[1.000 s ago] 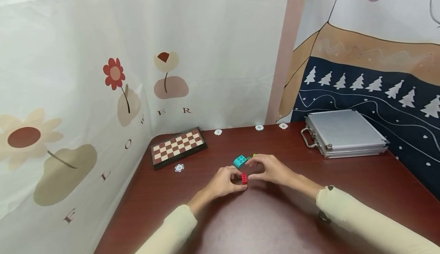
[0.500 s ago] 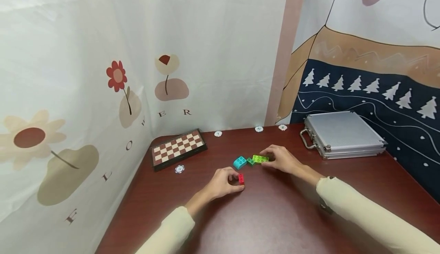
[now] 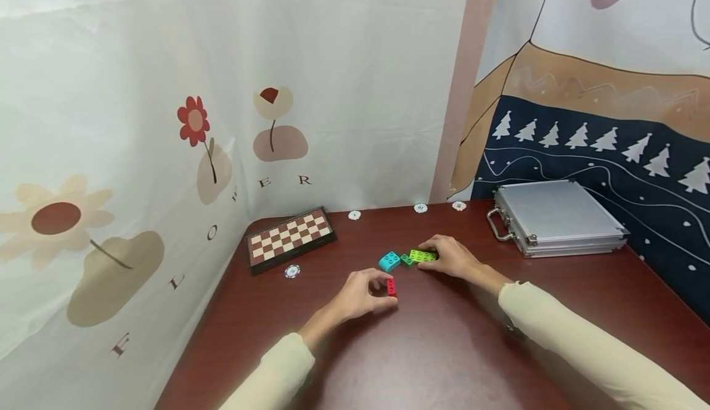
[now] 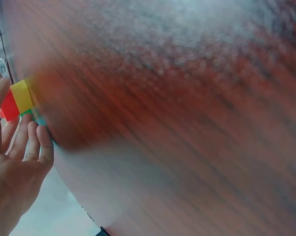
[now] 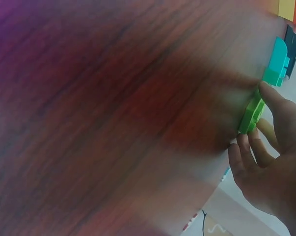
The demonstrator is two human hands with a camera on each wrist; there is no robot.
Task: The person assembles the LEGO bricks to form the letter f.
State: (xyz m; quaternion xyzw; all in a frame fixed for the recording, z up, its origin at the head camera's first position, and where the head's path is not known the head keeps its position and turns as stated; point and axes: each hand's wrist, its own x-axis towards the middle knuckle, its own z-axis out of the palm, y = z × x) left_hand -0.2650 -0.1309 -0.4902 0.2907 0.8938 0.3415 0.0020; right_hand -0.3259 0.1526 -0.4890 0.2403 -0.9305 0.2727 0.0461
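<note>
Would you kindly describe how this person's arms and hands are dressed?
The left sleeve and right sleeve are long, pale cream and look plain, ending just short of the wrists. The left hand and right hand are bare: no glove or ring shows. Something small and dark sits under the right cuff, too unclear to identify.

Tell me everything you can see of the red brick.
The red brick is glossy, looks like plastic, and has raised round studs on top and plain, smooth sides. It appears whole, studs facing up, its longer side running roughly away from the person. A yellow brick sits directly against its underside. It is in the grip of the left hand, between thumb and fingers, nearer the person than the teal brick. Whether the stack touches the table I can't tell.
</note>
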